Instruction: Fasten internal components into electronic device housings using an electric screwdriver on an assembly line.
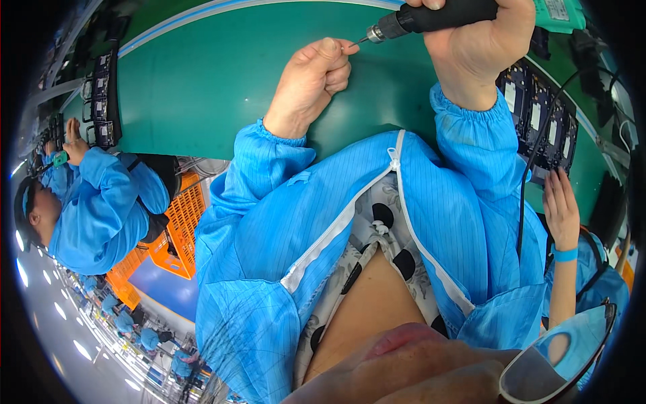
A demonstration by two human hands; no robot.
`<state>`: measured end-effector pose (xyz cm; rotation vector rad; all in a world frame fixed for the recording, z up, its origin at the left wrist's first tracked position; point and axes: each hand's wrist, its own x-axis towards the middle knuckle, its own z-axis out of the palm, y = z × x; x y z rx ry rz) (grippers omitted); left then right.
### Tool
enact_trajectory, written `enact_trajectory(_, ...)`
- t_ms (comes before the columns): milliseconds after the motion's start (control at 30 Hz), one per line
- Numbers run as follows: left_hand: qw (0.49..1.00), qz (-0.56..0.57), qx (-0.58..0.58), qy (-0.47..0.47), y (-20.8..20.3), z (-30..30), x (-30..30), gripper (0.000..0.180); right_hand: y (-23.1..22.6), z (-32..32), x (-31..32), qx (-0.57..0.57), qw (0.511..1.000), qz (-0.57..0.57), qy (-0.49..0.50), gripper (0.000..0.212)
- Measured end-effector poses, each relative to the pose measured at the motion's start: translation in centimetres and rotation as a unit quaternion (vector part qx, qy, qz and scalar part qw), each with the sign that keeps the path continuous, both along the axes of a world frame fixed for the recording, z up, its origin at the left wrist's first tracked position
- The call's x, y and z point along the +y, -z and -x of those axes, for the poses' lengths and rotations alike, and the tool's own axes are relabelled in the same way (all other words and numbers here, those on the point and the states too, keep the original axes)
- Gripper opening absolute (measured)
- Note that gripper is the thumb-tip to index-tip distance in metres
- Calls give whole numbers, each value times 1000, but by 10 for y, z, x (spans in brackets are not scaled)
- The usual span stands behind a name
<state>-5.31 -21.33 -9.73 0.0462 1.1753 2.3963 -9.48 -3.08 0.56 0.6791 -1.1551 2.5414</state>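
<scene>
My right hand [478, 50] is wrapped round the black body of an electric screwdriver [447, 15], held above the green work mat [195, 81]. The tool has a silver chuck and points left, its thin bit [360, 41] reaching the fingertips of my left hand [309, 84]. On that hand the thumb and forefinger are pinched together at the bit's tip, with the other fingers curled in. Whatever small thing may lie in the pinch is too small to make out. The rear end of the tool, by the picture's top right, is green.
At the right, a rack of dark flat electronic parts [538, 111] stands beside a black cable [538, 141]; a co-worker's hand [562, 202] touches its near end. Similar parts [101, 101] line the mat's left edge. Another co-worker [101, 209] sits at left, near orange crates [178, 225].
</scene>
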Motion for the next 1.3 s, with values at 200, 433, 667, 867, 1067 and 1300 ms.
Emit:
enact_trajectory(200, 1000, 9, -21, -13, 1, -3, -7, 38, 8, 2, -12, 9, 1000, -6, -16, 29)
enact_trajectory(433, 999, -6, -48, -14, -3, -2, -5, 37, 12, 4, -13, 19, 999, -19, -25, 27)
enact_trajectory(667, 997, -19, -75, -14, 1, -7, -12, 35, 16, 0, -23, 28, 999, -38, -16, 25)
enact_trajectory(867, 997, -18, -75, -19, 1, -3, -10, 35, 19, 4, -22, 12, 999, 19, -41, 23)
enact_trajectory(1067, 997, -12, -67, -23, -1, -4, -12, 34, 14, -2, -26, -7, 999, 23, -42, 22)
enact_trajectory(1300, 998, 6, -66, -19, -6, -3, 5, 37, 1, -12, -18, -29, 999, -1, -46, 23)
